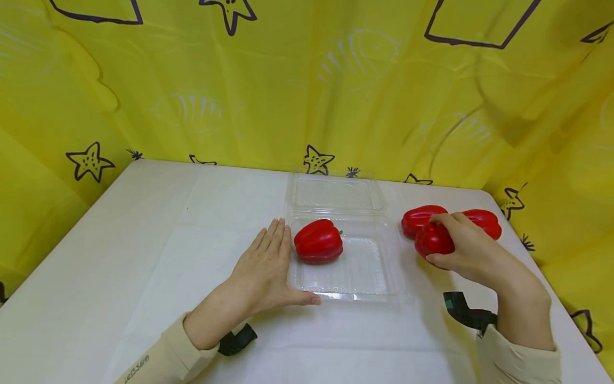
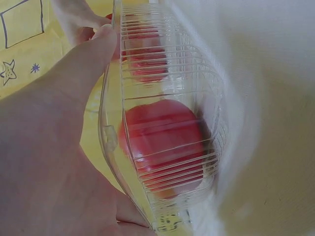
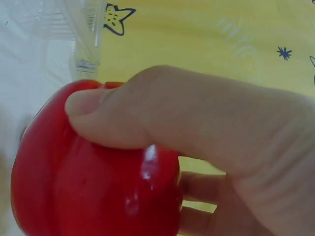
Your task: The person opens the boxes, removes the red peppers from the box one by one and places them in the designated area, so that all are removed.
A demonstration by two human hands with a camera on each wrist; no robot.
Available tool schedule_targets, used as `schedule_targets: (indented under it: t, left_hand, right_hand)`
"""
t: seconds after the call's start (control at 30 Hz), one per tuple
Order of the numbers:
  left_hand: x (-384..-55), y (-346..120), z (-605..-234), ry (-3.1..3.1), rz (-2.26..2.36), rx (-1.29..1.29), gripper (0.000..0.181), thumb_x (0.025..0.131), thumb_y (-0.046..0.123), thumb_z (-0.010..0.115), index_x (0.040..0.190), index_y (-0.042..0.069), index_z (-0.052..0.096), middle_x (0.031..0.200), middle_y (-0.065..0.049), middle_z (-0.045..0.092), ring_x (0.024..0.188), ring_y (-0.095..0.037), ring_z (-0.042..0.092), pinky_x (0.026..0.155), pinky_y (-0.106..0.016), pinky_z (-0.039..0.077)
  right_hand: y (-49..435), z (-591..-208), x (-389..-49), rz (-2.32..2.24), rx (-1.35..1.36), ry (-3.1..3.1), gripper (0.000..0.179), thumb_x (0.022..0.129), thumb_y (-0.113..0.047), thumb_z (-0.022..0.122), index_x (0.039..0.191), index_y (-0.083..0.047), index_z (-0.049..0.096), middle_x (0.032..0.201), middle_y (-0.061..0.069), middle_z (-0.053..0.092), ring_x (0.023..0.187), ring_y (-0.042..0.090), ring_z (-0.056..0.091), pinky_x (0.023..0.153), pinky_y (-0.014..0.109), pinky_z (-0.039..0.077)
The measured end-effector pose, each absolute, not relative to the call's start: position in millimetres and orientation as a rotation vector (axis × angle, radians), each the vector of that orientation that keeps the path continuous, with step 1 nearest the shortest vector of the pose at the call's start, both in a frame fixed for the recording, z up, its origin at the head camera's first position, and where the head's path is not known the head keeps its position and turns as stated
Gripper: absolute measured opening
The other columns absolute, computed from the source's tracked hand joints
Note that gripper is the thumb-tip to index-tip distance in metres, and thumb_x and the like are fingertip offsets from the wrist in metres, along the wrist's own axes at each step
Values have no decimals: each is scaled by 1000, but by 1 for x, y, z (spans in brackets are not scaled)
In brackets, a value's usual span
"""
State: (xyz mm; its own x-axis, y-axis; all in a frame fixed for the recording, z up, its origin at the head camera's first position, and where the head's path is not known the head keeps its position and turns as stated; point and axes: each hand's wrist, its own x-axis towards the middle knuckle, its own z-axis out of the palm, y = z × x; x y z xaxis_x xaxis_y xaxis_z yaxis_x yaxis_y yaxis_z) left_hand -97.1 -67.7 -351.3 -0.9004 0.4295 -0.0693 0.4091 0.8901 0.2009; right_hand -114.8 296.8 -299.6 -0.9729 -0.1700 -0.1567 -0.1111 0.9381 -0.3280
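A clear plastic clamshell container [image 1: 366, 266] lies opened out on the table, its lid [image 1: 336, 194] folded back at the far side. One red bell pepper [image 1: 317, 242] sits in the left part of its base. My left hand [image 1: 261, 274] rests along the base's left edge with straight fingers, the thumb stretched along the near rim. To the right of the container, my right hand [image 1: 472, 250] grips another red bell pepper [image 3: 98, 177], thumb over its top and fingers on the far side.
Two more red bell peppers, a left one [image 1: 419, 217] and a right one [image 1: 489, 223], lie just behind my right hand. The white-covered table [image 1: 158, 256] meets a yellow patterned curtain [image 1: 268, 106] at the back and sides. Black wrist mounts [image 1: 467, 314] stick out near both sleeves.
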Motion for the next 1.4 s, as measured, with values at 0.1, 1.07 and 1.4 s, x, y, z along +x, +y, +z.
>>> schedule_targets:
  t: [0.1, 1.07, 1.4]
  left_hand:
    - [-97, -68, -351, 2942, 278, 653, 134, 66, 88, 60, 156, -2, 18, 166, -18, 12, 155, -34, 8, 126, -47, 14]
    - [-97, -67, -352, 2949, 263, 659, 135, 66, 89, 59, 156, -3, 18, 165, -19, 14, 155, -34, 9, 126, -46, 15]
    - [-98, -68, -352, 2948, 278, 660, 134, 66, 88, 60, 156, -3, 18, 166, -19, 13, 155, -34, 9, 126, -46, 15]
  right_hand:
    - [297, -302, -116, -470, -205, 2901, 79, 79, -27, 81, 140, 4, 41, 136, 34, 39, 115, 50, 46, 82, 60, 57]
    - [292, -313, -124, -379, -112, 2700, 87, 67, -25, 90, 137, 3, 46, 127, 30, 47, 115, 50, 45, 71, 50, 61]
    - [290, -312, -121, -361, -132, 2740, 81, 67, -21, 89, 132, 6, 50, 125, 29, 51, 113, 50, 47, 71, 50, 61]
